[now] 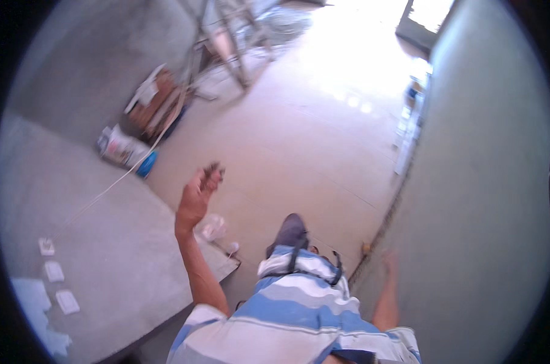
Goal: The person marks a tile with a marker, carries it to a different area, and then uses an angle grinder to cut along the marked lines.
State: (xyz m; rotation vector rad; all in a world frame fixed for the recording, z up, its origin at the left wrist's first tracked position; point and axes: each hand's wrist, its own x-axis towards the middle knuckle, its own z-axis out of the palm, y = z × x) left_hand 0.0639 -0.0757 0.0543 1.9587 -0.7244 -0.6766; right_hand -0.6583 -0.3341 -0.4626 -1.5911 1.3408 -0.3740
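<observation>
Left hand (195,197) raised, fingertips pinched on small dark object (214,170) (kind unclear, blurred). Right hand (389,262) low beside green wall (487,200); finger state cannot be told. Risk: light pinch grip, object may slip and drop to tiled floor (299,139) below fingers.

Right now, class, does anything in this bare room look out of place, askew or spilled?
Yes. A crumpled printed sack with a blue end lies tipped on the tan floor by the grey wall, with boards and paper heaped unevenly behind it. The raised left hand pinches something small and dark, too blurred to identify.
</observation>
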